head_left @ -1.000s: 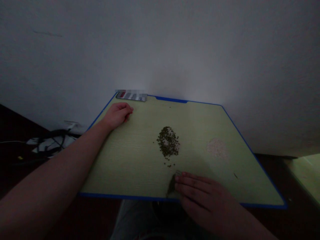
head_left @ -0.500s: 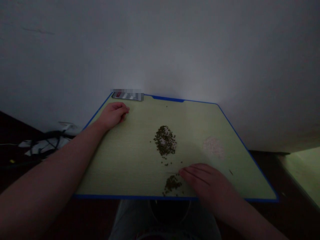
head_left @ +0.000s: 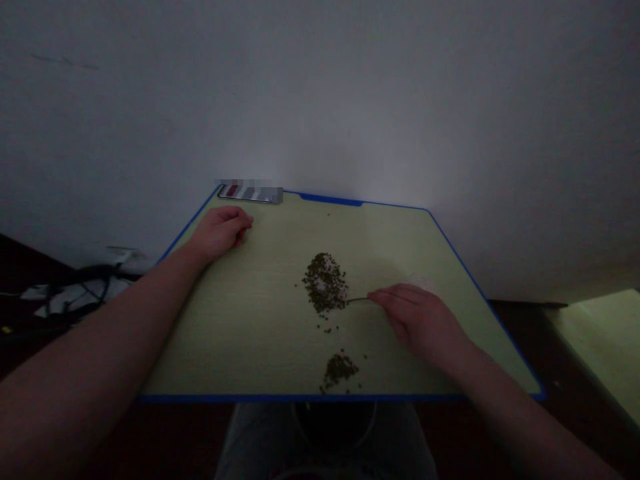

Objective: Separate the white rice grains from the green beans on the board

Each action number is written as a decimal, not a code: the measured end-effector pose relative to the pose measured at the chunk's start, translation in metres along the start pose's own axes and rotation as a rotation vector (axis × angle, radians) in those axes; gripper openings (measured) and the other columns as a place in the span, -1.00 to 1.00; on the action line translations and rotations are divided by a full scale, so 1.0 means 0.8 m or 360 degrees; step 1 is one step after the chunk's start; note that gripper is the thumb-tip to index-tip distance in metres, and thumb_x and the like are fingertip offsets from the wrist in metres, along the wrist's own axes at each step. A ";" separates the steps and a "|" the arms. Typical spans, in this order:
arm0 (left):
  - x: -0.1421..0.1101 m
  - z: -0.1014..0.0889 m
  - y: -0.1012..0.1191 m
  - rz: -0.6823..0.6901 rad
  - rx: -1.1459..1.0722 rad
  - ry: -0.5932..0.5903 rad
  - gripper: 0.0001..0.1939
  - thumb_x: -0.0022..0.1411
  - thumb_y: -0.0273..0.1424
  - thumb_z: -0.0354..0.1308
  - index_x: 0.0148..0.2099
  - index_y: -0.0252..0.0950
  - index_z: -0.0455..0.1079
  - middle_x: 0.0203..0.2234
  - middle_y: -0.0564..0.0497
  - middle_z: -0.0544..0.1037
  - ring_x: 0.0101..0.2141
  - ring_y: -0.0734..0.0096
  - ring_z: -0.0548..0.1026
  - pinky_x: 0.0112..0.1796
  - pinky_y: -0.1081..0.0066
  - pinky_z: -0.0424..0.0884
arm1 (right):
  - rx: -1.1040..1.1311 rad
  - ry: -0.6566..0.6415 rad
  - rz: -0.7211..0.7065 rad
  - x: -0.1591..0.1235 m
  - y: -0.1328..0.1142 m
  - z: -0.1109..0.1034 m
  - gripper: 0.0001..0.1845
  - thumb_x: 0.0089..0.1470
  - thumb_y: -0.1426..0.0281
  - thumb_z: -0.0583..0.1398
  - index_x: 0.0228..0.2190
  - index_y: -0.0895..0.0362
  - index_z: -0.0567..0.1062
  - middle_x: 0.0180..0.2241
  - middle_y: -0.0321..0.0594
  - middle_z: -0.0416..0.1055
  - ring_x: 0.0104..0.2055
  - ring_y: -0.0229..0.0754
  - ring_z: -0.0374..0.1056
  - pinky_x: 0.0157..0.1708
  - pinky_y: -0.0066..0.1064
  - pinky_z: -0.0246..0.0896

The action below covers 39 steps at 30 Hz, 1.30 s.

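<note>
From afar I see the right hand point(head_left: 417, 320) pinching a thin tool point(head_left: 359, 299), its tip at the bean pile point(head_left: 325, 283) at twelve o'clock, the left hand point(head_left: 221, 231) loosely closed at eleven.

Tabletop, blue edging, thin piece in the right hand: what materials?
Tabletop: probably laminate, matte, pale; faint grain-like streaks.
Blue edging: likely plastic, smooth; uniform colour.
Thin piece in the right hand: possibly metal or plastic, finish unclear; only a slim line shows, too dim.

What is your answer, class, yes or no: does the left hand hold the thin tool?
No: the right hand holds the tool, while the left hand rests apart on the board.
</note>
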<state>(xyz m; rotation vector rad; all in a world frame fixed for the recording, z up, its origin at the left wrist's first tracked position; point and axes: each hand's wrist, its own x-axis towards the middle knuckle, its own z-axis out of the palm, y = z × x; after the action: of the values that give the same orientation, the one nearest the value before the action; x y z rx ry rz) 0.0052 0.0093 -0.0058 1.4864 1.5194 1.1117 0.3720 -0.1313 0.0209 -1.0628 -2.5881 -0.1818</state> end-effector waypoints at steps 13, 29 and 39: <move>0.000 0.000 0.000 -0.0035 0.0049 0.0027 -0.83 -0.02 -0.29 0.15 -0.57 -0.23 0.32 -0.76 0.11 0.30 -0.71 0.51 0.23 -0.66 0.47 0.13 | 0.0100 -0.0006 -0.0064 -0.039 -0.034 -0.016 -0.56 0.05 0.67 0.03 -0.11 0.17 0.53 -0.23 -0.13 0.59 -0.21 -0.15 0.51 -0.19 -0.27 0.48; 0.003 -0.002 -0.005 0.0006 0.0104 -0.0004 -0.77 0.03 -0.25 0.15 -0.58 -0.23 0.31 -0.77 0.11 0.29 -0.72 0.52 0.21 -0.66 0.47 0.12 | 0.0608 -0.0161 0.0473 -0.021 -0.048 -0.011 -0.66 0.18 0.55 0.04 -0.11 0.17 0.55 -0.20 -0.14 0.60 -0.21 -0.17 0.54 -0.20 -0.31 0.48; -0.004 0.000 0.006 -0.0019 0.0091 0.0004 -0.80 0.01 -0.29 0.15 -0.57 -0.25 0.30 -0.78 0.13 0.28 -0.72 0.53 0.20 -0.65 0.48 0.10 | 0.0806 -0.0534 0.0714 -0.026 -0.066 -0.020 -0.62 0.16 0.51 0.05 -0.08 0.12 0.57 -0.17 -0.16 0.59 -0.16 -0.12 0.52 -0.14 -0.26 0.42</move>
<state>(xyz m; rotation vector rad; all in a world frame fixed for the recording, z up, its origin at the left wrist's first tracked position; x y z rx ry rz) 0.0075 0.0058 -0.0020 1.5127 1.5719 1.0713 0.3529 -0.1859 0.0290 -1.5121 -2.3675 0.7732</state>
